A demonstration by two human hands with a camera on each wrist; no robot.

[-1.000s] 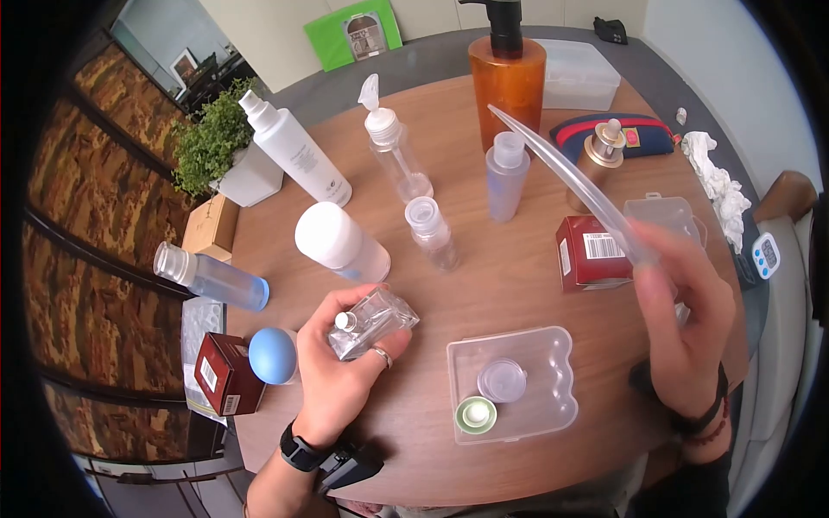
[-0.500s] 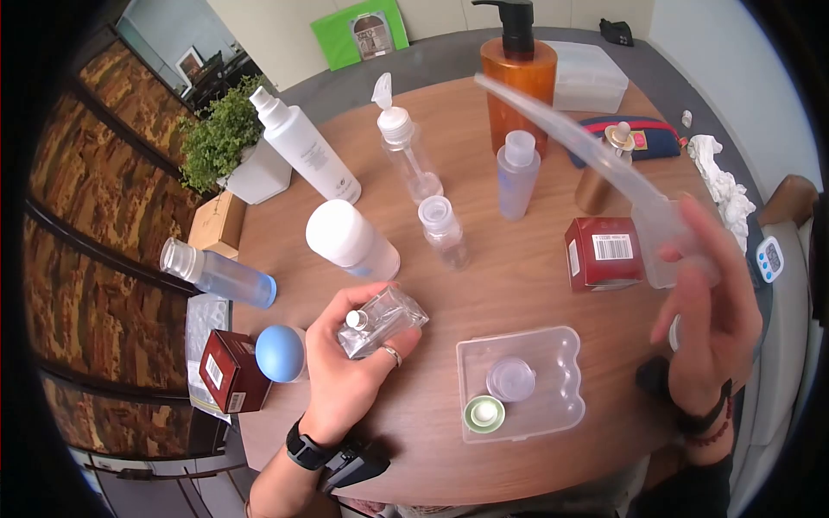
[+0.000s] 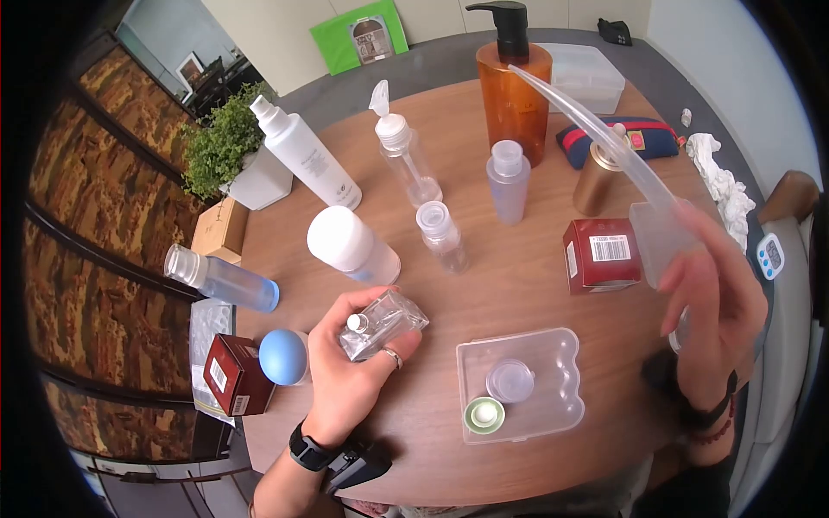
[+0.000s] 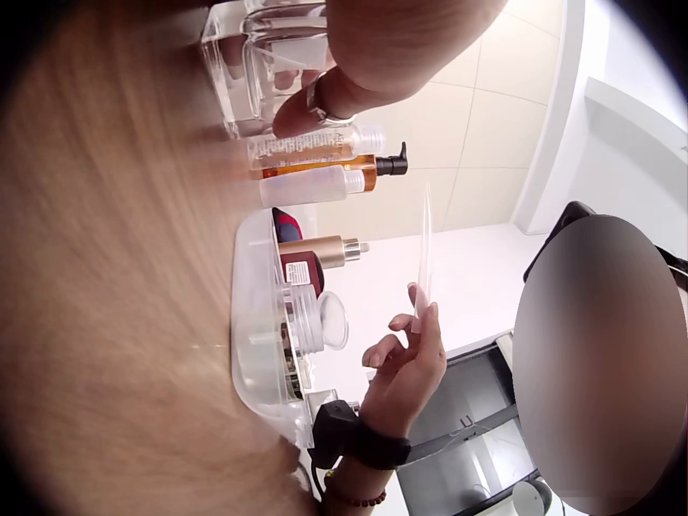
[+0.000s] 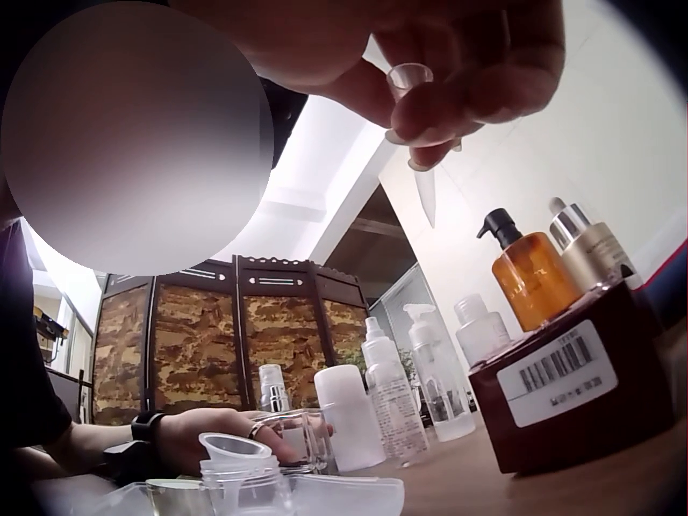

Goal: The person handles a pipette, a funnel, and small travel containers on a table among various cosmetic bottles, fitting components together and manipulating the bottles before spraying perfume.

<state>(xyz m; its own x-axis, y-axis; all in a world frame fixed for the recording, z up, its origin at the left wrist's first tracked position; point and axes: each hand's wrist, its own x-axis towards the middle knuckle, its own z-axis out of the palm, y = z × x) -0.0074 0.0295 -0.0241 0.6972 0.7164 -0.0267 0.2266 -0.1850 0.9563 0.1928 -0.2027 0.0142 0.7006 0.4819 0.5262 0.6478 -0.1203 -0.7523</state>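
My left hand (image 3: 352,367) grips a clear glass bottle (image 3: 390,321) with a small white nozzle, near the front left of the table. Raised over the right side, my right hand (image 3: 715,298) pinches a thin, long translucent piece (image 3: 604,138), its tip pointing up and left. In the right wrist view this piece (image 5: 427,199) hangs from the fingertips and has a round open end. Between the hands lies a clear tray (image 3: 540,414), holding a clear round jar (image 3: 510,381) and a green-rimmed lid (image 3: 484,415).
Behind the hands stand a white-capped bottle (image 3: 350,242), a spray bottle (image 3: 306,155), a small clear bottle (image 3: 442,237), an amber pump bottle (image 3: 514,104) and a gold dropper bottle (image 3: 596,181). Red boxes (image 3: 602,255) sit on both sides. A blue-capped container (image 3: 283,356) is left of my left hand.
My right hand has moved right and slightly down with the translucent piece, whose tip has shifted. My left hand keeps its grip on the glass bottle.
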